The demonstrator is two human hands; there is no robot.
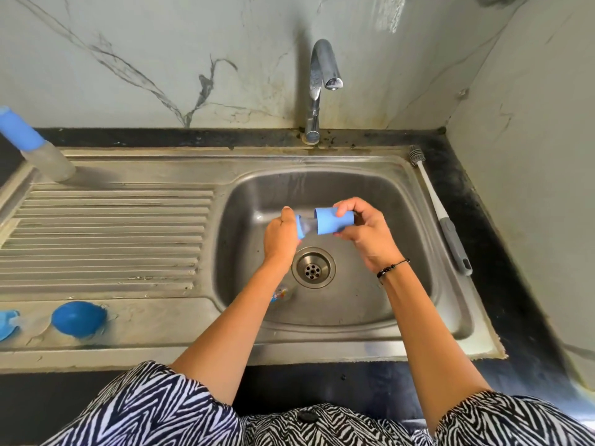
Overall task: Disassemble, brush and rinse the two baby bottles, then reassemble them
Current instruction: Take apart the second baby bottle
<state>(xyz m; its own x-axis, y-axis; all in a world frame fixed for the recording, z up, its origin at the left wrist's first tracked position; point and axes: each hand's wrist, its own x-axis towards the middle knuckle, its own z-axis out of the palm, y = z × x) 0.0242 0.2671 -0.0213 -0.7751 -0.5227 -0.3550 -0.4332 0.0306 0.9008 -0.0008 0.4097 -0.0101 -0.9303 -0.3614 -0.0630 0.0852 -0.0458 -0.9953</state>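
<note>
Fingers of the right hand [363,231] curl round the blue cap [333,220], thumb on top, while the left hand [280,236] wraps the bottle [301,226] at its collar, so only a strip of blue ring and the clear teat show between the two. The pair sits at frame centre, held over the sink [322,317] rather than over the counter (any drips fall straight toward the drain [313,267]). The cap stands just off the teat, its open mouth facing it; whether it is going on or coming off I cannot tell from this alone.

At lower left, on the flat lip of the drainboard [112,236], lie a blue dome [79,318] and, at the frame edge, another blue part [8,323] with something clear beside it: probably pieces of the other bottle's top, laid out within reach.

Along the right rim the brush [441,214] lies handle toward the person, bristles away, ready for the right hand.

At upper left a second bottle [35,146] with a blue top stands on the drainboard's far corner. The tap [322,78], upper centre, appears not to be running, which suits a step that needs no water.
</note>
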